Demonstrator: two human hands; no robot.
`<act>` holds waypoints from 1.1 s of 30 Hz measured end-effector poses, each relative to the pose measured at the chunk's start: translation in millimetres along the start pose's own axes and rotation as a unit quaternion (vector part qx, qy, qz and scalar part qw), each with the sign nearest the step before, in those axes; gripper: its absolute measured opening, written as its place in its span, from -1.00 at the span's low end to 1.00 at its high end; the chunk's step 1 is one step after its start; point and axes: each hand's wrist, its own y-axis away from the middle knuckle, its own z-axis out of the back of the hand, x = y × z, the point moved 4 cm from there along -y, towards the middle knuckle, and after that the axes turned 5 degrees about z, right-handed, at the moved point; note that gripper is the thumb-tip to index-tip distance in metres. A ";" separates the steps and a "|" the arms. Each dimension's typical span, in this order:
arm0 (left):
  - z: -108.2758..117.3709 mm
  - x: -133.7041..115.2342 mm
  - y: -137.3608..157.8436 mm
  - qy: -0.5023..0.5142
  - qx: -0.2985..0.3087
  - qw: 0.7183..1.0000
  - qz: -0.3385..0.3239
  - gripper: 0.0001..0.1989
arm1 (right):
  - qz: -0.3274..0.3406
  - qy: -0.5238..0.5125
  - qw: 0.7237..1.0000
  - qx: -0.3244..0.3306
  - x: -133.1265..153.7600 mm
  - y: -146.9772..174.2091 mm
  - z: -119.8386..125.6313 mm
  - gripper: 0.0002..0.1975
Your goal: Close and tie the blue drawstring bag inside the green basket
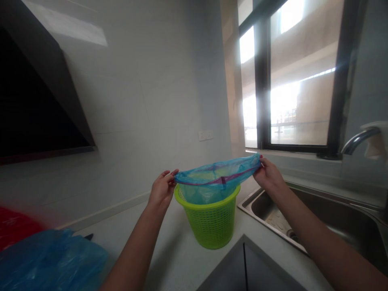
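Observation:
A translucent blue plastic bag [209, 194] with a purple drawstring hangs down inside a lime-green perforated basket [210, 226]. Its mouth is stretched wide above the basket's rim. My left hand [162, 188] pinches the bag's left edge, just above the rim on that side. At the right end, my right hand [268, 173] grips the opposite edge a little higher, where a bit of red shows by the fingers. The basket stands upright on the white countertop [169, 242]. The lower part of the bag shows only faintly through the basket's holes.
A steel sink [321, 214] with a faucet [360, 139] lies to the right, below a window [300, 81]. Crumpled blue plastic [51, 262] and something red [18, 226] are at the lower left. A dark range hood [36, 89] juts out at the upper left.

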 end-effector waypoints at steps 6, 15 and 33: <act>9.1 -11.9 -3.4 0.048 -0.062 0.991 -0.112 -0.66 | 0.093 0.174 0.980 -0.011 -5.7 12.6 0.9 -0.78; 7.8 -25.0 3.2 0.094 -0.050 0.983 -0.151 -0.55 | 0.082 0.184 0.979 0.037 -4.7 20.5 -5.6 -0.75; -10.5 -17.0 24.3 -0.075 0.056 0.981 -0.172 -0.24 | 0.017 0.072 0.995 0.074 -10.2 24.6 -15.5 -0.88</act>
